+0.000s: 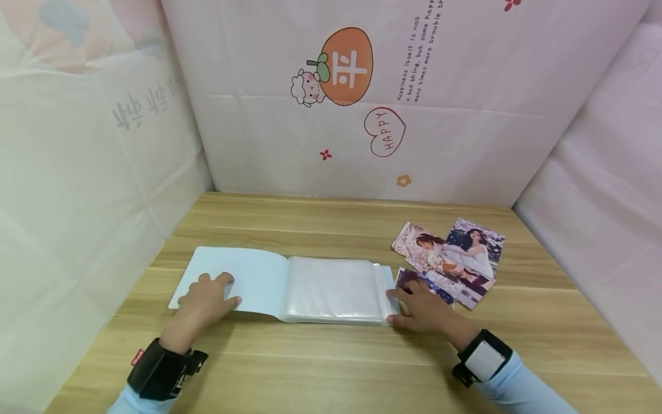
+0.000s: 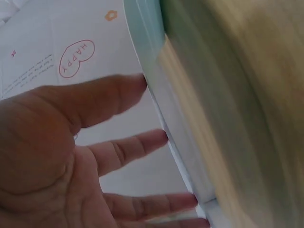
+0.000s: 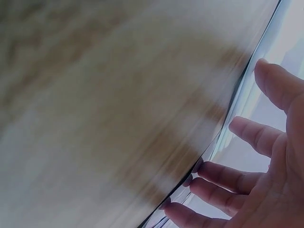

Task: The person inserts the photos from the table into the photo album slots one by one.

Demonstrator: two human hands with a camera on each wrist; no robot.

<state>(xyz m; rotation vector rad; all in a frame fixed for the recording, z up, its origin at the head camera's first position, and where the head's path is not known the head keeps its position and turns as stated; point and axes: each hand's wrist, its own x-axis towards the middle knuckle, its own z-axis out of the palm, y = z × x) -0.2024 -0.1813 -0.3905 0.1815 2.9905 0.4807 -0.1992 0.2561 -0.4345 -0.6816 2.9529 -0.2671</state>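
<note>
The photo album (image 1: 289,283) lies open and flat on the wooden table, its pale blue cover spread to the left and a stack of clear, empty plastic sleeves (image 1: 336,287) on the right half.

The photo album (image 1: 258,279) had a pale blue cover and clear, whitish sleeves. The bench (image 1: 331,368) was light wood grain. The loose photos (image 1: 455,259) showed pinks, whites and dark purple.
</note>
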